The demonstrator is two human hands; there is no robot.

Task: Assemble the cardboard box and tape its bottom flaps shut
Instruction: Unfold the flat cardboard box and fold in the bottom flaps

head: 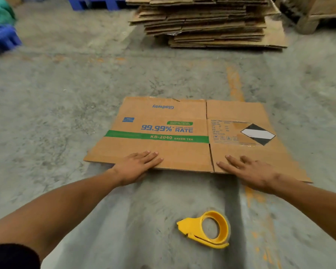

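Note:
A flattened brown cardboard box (182, 150) lies on the concrete floor, printed with a green band and blue lettering. My left hand (138, 166) rests with straight fingers on its near edge, left of the slit between flaps. My right hand (248, 169) lies flat on the near right flap. A yellow tape dispenser (208, 229) lies on the floor closer to me, apart from both hands.
A tall stack of flattened cardboard (211, 22) stands at the back. Blue pallets (2, 37) sit at the far left, a wooden pallet (322, 14) at the far right. An orange line (235, 84) runs along the floor.

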